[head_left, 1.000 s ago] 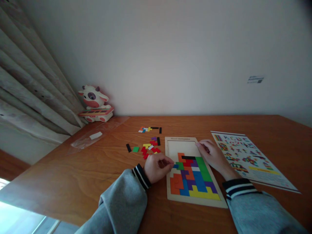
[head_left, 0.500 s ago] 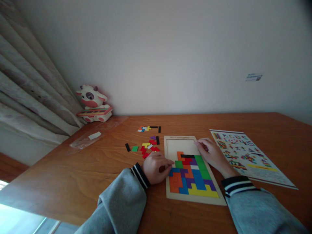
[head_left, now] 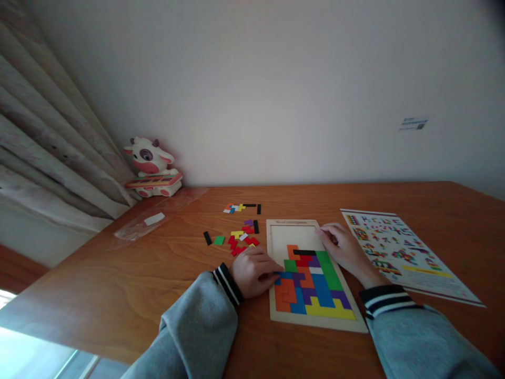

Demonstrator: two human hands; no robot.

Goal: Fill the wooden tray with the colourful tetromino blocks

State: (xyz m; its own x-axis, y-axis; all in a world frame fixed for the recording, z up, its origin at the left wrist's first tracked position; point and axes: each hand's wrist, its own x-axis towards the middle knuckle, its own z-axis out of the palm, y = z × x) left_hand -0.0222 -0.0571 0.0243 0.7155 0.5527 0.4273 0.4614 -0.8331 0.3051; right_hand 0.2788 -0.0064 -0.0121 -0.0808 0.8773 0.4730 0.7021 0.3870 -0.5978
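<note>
A wooden puzzle board (head_left: 292,319) lies flat on the table, its lower part filled with interlocking coloured block pieces. Bare base (head_left: 282,237) shows in its upper part and along the left side. My left hand (head_left: 255,272) is at the board's left edge, fingers drawn together and fingertips beside a blue piece (head_left: 286,275). Whatever may be between them is hidden. With thumb and fingers pinched on the upper right rim, my right hand (head_left: 341,246) holds the board. Loose red, yellow, white, purple and black pieces (head_left: 237,235) are spread beyond my left hand.
A printed pattern sheet (head_left: 398,245) lies right of the board. More small pieces (head_left: 241,208) sit farther back. At the far left are a clear plastic bag (head_left: 136,230) and a toy cow with a keyboard (head_left: 153,168). A wall (head_left: 300,105) rises behind the table.
My left hand's fingers have shifted slightly and come closer together at the board's left edge. My right hand stays on the rim, and the pieces look unmoved.
</note>
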